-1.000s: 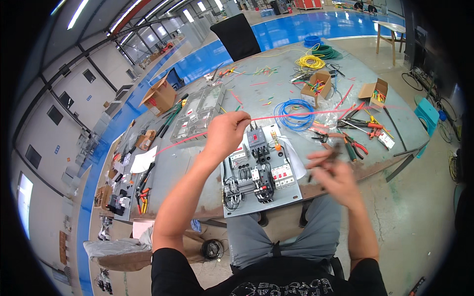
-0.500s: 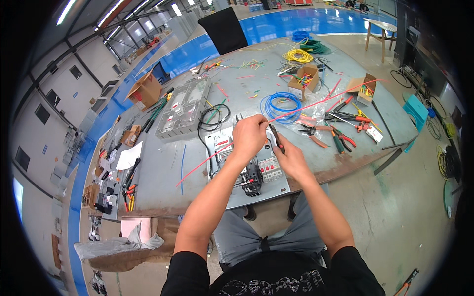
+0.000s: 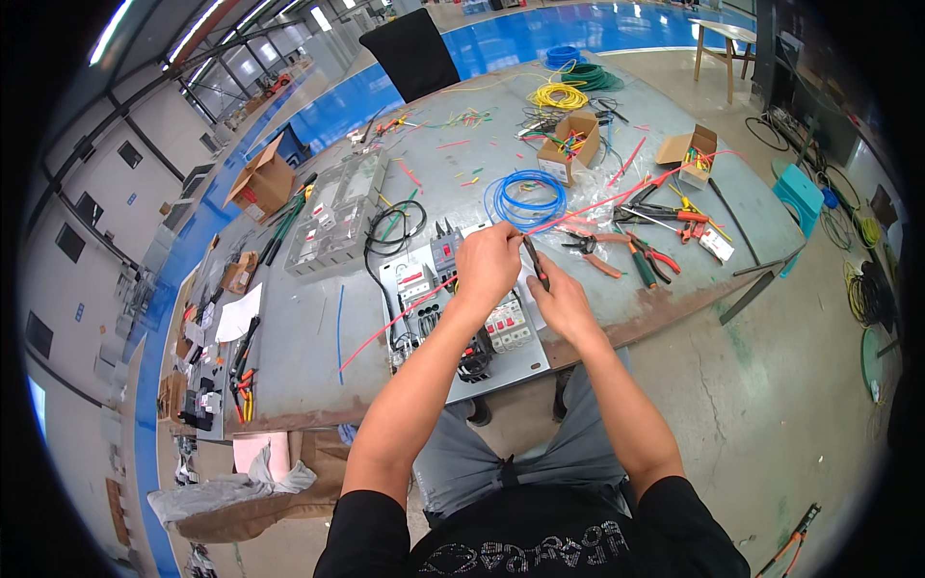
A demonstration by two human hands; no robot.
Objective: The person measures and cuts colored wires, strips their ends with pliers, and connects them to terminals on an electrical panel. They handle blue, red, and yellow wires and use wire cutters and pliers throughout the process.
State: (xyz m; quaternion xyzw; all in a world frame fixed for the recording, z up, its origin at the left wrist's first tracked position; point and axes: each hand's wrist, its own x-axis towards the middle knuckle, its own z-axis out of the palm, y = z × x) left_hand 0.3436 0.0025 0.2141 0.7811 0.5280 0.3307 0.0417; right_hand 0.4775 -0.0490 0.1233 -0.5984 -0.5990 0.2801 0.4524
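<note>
My left hand [image 3: 488, 265] is closed, pinching a long red wire [image 3: 405, 314]. One end of that wire trails down to the left over the table; the other stretches right toward the boxes. In my right hand [image 3: 563, 306] is a slim dark hand tool that looks like pliers [image 3: 536, 262], its tip at the red wire beside my left fingertips. Its jaws are too small to make out. Below both hands lies a metal mounting plate [image 3: 530, 358] with circuit breakers [image 3: 508, 325] and a black contactor-like block [image 3: 475, 358], partly hidden by my left forearm.
Beyond the plate are a coil of blue wire [image 3: 528, 200], a grey plastic tray [image 3: 332, 252] and a black cable [image 3: 397, 229]. Several pliers [image 3: 647, 260] lie to the right, near cardboard boxes [image 3: 570, 149] of small parts. More tools [image 3: 244, 371] and white paper [image 3: 240, 313] are at left.
The view has shifted slightly, so the table contents sit further left. My right hand has turned the tool a little at the wire, while my left hand keeps its pinch.
</note>
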